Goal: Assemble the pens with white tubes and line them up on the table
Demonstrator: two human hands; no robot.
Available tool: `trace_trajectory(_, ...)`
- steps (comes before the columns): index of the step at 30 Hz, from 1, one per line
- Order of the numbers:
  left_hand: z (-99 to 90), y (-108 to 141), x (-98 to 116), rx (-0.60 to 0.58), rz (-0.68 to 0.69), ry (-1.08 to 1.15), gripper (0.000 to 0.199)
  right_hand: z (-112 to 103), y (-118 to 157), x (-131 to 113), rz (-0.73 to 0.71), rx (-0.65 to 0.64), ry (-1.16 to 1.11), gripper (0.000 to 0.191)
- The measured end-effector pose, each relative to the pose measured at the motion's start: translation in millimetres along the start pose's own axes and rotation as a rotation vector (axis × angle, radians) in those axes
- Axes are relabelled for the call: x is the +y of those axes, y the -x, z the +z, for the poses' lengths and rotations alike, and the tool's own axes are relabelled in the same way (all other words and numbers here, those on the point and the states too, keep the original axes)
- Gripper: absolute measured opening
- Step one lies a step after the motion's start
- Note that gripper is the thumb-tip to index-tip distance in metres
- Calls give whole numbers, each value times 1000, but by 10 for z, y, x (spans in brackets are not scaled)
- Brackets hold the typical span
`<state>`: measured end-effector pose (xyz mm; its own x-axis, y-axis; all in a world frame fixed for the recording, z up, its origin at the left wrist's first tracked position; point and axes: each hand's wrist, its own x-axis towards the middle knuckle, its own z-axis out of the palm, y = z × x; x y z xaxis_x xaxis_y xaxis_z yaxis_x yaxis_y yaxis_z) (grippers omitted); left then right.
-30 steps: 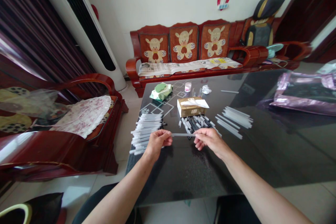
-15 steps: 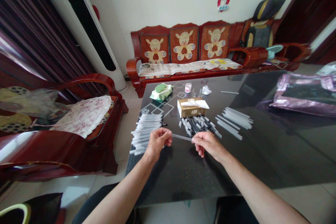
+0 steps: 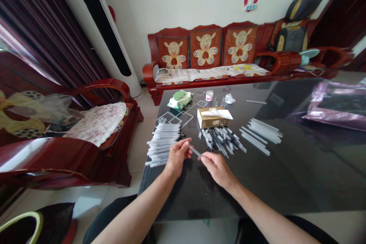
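A slim translucent pen barrel [image 3: 195, 151] is stretched between my two hands above the dark table. My left hand [image 3: 178, 154] pinches its far end, and my right hand [image 3: 216, 167] grips the near end with closed fingers. Beside my left hand lies a stack of whitish pens [image 3: 162, 143], some showing dark tips. Beyond my right hand is a heap of black and clear pen parts [image 3: 220, 139]. Farther right, several clear tubes [image 3: 263, 131] rest side by side.
A gold tissue box [image 3: 213, 121] stands behind the heap. Farther back are a green wipes pack [image 3: 180, 100], a small cup [image 3: 209, 95], crumpled tissue [image 3: 229, 99] and a lone tube [image 3: 256, 102]. A purple plastic bag [image 3: 337, 103] lies at the right. The table's near edge is close.
My hands have come closer together, and the pen barrel now slants more steeply, its right end nearer me. The view has shifted slightly left.
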<state>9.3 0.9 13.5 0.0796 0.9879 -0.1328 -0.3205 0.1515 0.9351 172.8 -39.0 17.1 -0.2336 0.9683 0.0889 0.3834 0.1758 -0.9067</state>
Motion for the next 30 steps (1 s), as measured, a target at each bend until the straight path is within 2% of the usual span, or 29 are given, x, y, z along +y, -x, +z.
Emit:
trace_trajectory(5,76,72,-81,61,76,-37,43,57,44,-42,-71,70,239,40)
trace_trajectory(13,143,147,-78,106,99,-33,44,73,111,-111,-91,79,534,39)
trace_trajectory(17,162,172,-58,99,122,-30,42,58,122,-128,-83,65,495,43)
trace_trajectory(23,153,206,-69,40,63,65,40,46,140,-133,-81,57,459,40)
trace_trajectory(30,137,172,-29,-9,65,30,43,14,111,-124,-77,68,360,40)
